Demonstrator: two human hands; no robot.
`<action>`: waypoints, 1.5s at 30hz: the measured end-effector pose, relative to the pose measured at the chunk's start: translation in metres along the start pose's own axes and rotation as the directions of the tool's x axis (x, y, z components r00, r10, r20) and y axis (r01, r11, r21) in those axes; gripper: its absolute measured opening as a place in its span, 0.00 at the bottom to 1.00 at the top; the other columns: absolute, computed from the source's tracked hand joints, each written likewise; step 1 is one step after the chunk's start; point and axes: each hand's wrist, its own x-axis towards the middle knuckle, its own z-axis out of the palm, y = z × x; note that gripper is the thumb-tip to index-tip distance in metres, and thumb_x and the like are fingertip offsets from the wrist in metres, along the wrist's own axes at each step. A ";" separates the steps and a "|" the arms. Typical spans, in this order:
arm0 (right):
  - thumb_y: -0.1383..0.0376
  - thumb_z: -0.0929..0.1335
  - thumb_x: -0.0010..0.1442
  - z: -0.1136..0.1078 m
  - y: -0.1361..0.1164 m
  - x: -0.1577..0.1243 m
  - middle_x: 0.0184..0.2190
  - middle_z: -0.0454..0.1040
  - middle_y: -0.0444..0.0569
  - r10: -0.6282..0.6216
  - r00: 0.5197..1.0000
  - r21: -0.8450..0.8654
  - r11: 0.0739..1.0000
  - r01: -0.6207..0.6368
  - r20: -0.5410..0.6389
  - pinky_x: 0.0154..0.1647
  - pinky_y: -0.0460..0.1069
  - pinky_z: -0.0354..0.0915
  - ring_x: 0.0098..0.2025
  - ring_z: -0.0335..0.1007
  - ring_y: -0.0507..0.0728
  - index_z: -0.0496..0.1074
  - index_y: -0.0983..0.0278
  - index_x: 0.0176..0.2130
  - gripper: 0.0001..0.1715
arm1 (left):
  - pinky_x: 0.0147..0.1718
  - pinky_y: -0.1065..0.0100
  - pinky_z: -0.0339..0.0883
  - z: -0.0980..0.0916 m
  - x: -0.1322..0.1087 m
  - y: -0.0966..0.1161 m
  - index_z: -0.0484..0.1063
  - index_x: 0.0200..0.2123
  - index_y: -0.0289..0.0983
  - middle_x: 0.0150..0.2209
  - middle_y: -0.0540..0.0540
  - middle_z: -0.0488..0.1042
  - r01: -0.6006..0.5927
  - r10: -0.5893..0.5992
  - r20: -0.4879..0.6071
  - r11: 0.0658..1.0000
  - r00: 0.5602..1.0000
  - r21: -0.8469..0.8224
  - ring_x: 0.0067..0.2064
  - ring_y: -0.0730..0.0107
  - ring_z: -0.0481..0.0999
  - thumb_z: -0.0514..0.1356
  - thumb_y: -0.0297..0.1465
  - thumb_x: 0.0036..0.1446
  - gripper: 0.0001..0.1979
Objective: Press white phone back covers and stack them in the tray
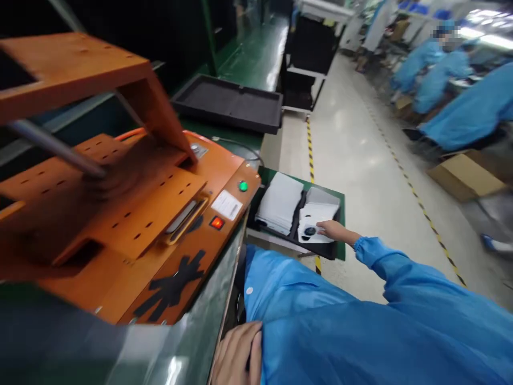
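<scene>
My right hand (332, 230) reaches out to the right and pinches the near edge of a white flat panel (316, 219) with a dark round part on it. That panel lies on top of a pile in a black tray (295, 216). Beside it in the same tray stands a taller stack of white flat panels (280, 200). My left hand (239, 354) is low in the view at the table edge, close to my blue gown. Its fingers are curled together, and what lies under them, if anything, is hidden.
An orange press machine (172, 203) with a green button (243, 186) and a lit red switch (217, 222) fills the left. Behind it lies a black tray (230, 101). A black cart (308, 59), a cardboard box (467, 174) and people in blue gowns (473, 107) are further off.
</scene>
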 end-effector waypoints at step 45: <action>0.69 0.63 0.69 0.016 -0.462 -0.065 0.37 0.75 0.53 -0.966 -0.203 -0.292 -0.151 0.944 -0.157 0.34 0.56 0.64 0.37 0.68 0.59 0.75 0.64 0.39 0.11 | 0.61 0.42 0.52 -0.121 -0.041 -0.062 0.74 0.59 0.48 0.65 0.47 0.71 0.723 -0.529 -0.522 0.629 0.668 0.288 0.66 0.50 0.63 0.53 0.32 0.65 0.21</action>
